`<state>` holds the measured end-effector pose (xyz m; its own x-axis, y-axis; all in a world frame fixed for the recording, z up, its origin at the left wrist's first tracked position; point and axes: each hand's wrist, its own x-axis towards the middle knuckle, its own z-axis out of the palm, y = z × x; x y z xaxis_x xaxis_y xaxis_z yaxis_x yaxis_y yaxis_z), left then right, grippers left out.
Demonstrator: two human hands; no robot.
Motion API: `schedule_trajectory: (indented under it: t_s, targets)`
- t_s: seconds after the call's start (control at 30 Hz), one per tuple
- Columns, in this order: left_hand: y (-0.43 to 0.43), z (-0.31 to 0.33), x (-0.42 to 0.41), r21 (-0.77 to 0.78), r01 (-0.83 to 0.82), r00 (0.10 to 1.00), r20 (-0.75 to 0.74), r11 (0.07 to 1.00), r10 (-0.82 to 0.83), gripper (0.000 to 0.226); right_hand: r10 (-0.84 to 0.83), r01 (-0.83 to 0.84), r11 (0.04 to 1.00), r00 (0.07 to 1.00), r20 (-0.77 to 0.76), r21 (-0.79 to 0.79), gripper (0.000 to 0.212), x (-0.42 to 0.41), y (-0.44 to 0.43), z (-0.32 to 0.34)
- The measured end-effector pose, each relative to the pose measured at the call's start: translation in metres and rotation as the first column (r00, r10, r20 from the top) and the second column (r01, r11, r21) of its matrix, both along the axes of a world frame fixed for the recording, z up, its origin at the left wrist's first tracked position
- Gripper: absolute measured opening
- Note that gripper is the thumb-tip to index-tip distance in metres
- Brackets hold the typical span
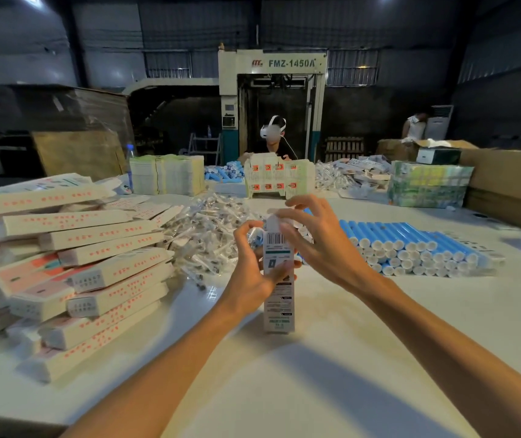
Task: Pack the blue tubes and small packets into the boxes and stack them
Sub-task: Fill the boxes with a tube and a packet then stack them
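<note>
On the white table the step in hand looks like closing the upright box, which stands on its near end in the middle. It should stay planted on the tabletop while the top flap is folded over and tucked straight, so the card does not crease. The left hand wraps its fingers round the box's middle. The right hand has its fingertips at the flap and the other fingers fanned out; whether it pinches or only presses I cannot tell. As for containers, the pile of boxes at the left lies closed, contents hidden, and the held box's inside is hidden too. The blue tubes lie loose at the right and the small packets are heaped beyond the hands.
</note>
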<state>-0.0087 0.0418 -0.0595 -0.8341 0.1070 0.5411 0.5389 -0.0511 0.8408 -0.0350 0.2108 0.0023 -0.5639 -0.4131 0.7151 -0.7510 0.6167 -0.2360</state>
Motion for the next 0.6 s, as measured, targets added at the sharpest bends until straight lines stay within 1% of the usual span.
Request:
schedule_trajectory:
  t_s: [0.03, 0.1, 0.17, 0.27, 0.33, 0.47, 0.6]
  targets:
    - [0.0, -0.002, -0.001, -0.005, -0.006, 1.0, 0.003, 1.0, 0.006, 0.078, 0.028, -0.025, 0.996, 0.999, 0.03, -0.086, 0.033, 0.003, 0.003, -0.007]
    - [0.001, -0.004, -0.003, 0.006, 0.008, 1.0, 0.006, 1.0, -0.008, 0.083, 0.095, -0.068, 0.959, 0.992, 0.086, -0.276, 0.026, 0.006, 0.008, -0.022]
    - [0.001, -0.006, -0.005, -0.018, 0.007, 0.999, -0.031, 1.0, -0.007, 0.082, 0.173, -0.102, 0.921, 0.972, 0.16, -0.376, 0.026, 0.009, 0.012, -0.035]
    - [-0.001, -0.008, -0.008, -0.045, 0.008, 0.998, -0.061, 0.999, -0.011, 0.077, 0.282, -0.174, 0.891, 0.935, 0.213, -0.419, 0.039, 0.008, 0.013, -0.049]
    - [-0.001, -0.009, -0.01, -0.051, 0.001, 0.998, -0.055, 0.999, -0.004, 0.072, 0.319, -0.182, 0.872, 0.915, 0.246, -0.454, 0.043, 0.006, 0.013, -0.051]
    - [0.002, -0.011, -0.013, -0.105, -0.036, 0.999, -0.045, 0.994, 0.031, 0.067, 0.367, -0.194, 0.846, 0.888, 0.278, -0.497, 0.037, 0.0, 0.015, -0.052]
    - [0.003, 0.001, -0.019, -0.258, -0.102, 0.993, -0.084, 0.961, 0.083, 0.065, 0.38, -0.191, 0.833, 0.879, 0.287, -0.518, 0.032, -0.005, 0.025, -0.049]
